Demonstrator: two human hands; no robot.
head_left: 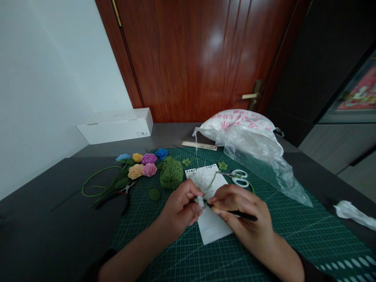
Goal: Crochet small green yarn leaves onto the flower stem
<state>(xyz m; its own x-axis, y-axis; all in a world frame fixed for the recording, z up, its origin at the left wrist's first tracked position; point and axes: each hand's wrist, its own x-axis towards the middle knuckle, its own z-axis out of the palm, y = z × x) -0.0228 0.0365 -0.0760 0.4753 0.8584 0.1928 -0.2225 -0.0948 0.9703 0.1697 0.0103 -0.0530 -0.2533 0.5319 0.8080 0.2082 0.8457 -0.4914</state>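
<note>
Head view. Pinched in left hand [180,203]: small white fluffy piece [200,201], above white hole-edged paper sheet [214,232]. Gripped in right hand [245,207]: slim black tool [244,215], directed at piece. Behind: bulging white pink-lettered sack [235,122], long white box [117,127]; contents hidden.

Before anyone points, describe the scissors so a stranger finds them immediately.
On the green mat, find the white paper. By its upper right edge, beyond the right hand, lie the scissors. Pale looped handles distinguish them from the leafy green piece nearby.
</note>
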